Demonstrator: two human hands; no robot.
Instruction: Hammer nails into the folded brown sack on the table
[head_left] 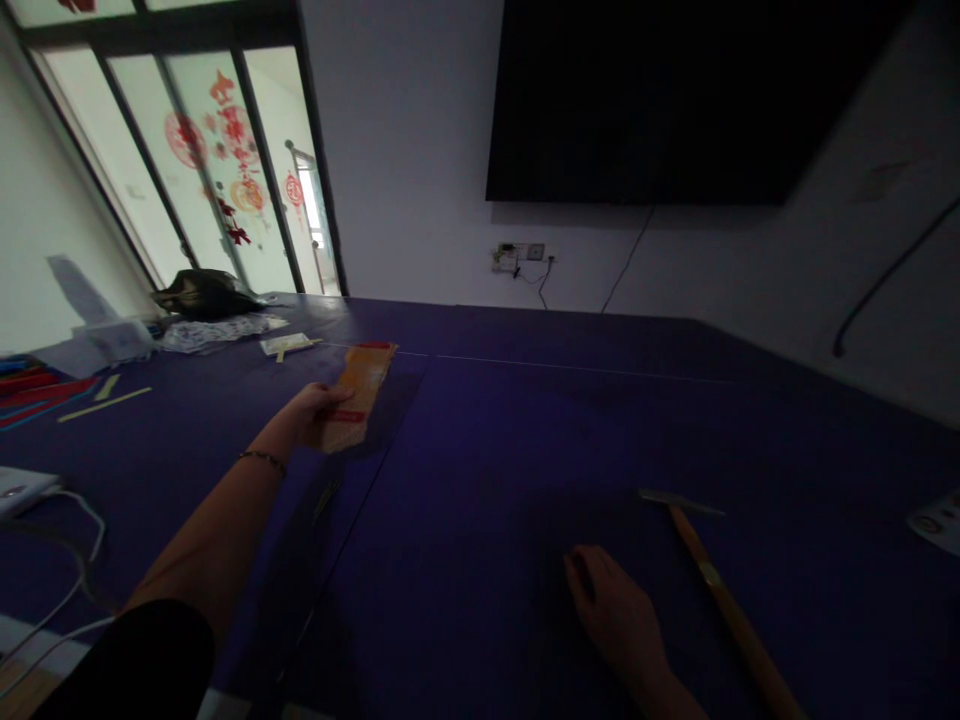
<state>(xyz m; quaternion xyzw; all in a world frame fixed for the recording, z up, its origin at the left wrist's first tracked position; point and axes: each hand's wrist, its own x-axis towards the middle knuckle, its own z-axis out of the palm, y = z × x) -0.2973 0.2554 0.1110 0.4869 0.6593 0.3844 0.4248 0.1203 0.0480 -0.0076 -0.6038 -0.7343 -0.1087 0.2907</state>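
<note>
My left hand [319,405] is closed on a flat orange and tan packet [364,385] with red bands, held over the left middle of the dark blue table [510,460]. My right hand [607,600] rests near the table's front with its fingers curled; whether anything is in them is hidden. Just right of that hand lies a hammer [709,575] with a wooden handle and a thin metal head. Below the packet, a small thin dark item [325,500] lies on the table.
At the back left are a black bag [206,293], printed sheets [214,332], a clear plastic box [120,340] and a small white pack [286,344]. Red and blue strips [45,395] lie far left, above a white device [26,487] with cables. A patterned white item [937,522] sits far right.
</note>
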